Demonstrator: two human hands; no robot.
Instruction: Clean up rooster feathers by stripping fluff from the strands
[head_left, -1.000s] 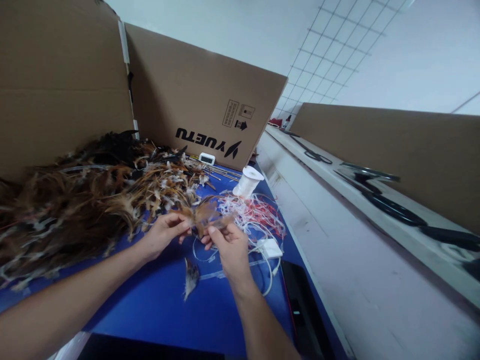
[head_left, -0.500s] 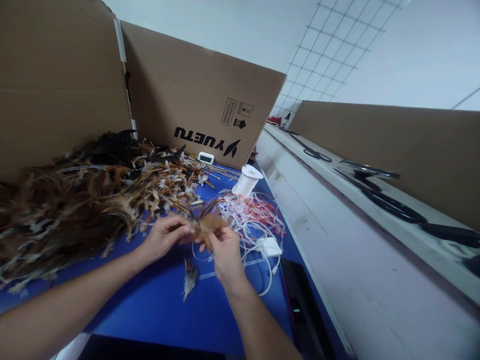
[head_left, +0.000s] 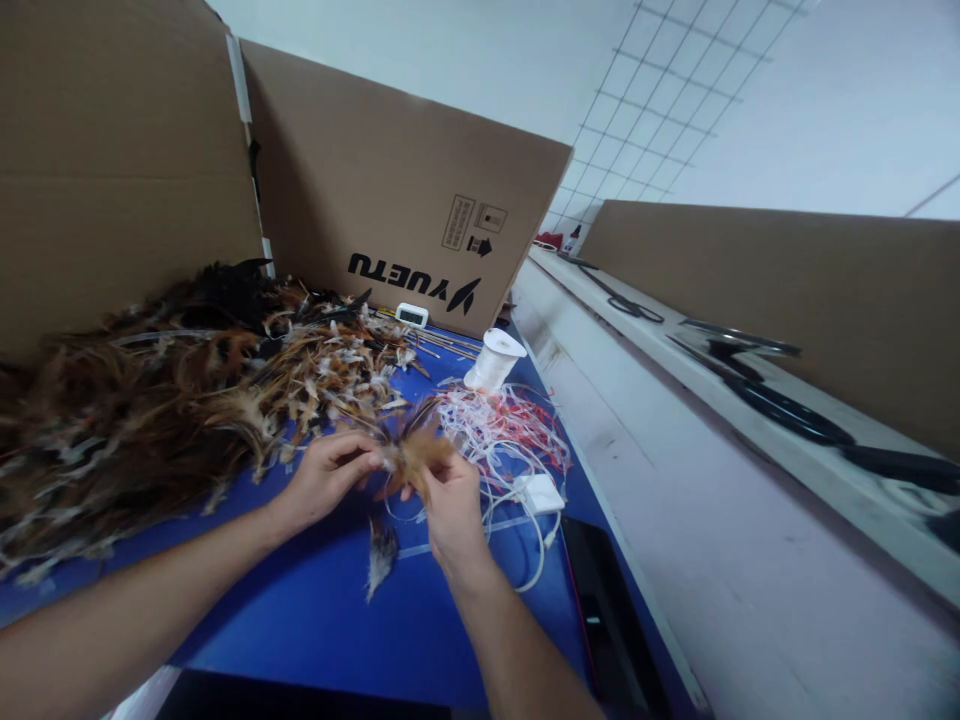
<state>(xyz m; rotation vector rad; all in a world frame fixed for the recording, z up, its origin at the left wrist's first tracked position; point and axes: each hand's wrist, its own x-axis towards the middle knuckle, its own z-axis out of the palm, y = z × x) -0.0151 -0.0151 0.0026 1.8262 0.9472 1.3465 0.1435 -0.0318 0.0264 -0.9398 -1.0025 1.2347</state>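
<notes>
Between my two hands is a small bunch of brown feathers (head_left: 414, 458), somewhat blurred. My left hand (head_left: 334, 475) pinches its pale, fluffy end between thumb and finger. On its other side, my right hand (head_left: 454, 500) is closed on the feathers' brown part. A loose grey-white feather (head_left: 381, 558) lies on the blue table (head_left: 322, 620) just below my hands. Beyond my left hand spreads a large pile of brown and black feathers (head_left: 187, 390). Tangled white and red strings (head_left: 510, 430) lie beyond my right hand.
A white spool (head_left: 495, 360) stands behind the strings, near a small white digital display (head_left: 412, 315). A white adapter (head_left: 538, 494) with its cable and a dark flat device (head_left: 611, 610) lie at right. Cardboard panels (head_left: 397, 170) wall the back and left. Scissors (head_left: 634, 308) lie on the right ledge.
Both hands stay in nearly the same place. The brown feathers between them have shifted and fanned slightly to the right.
</notes>
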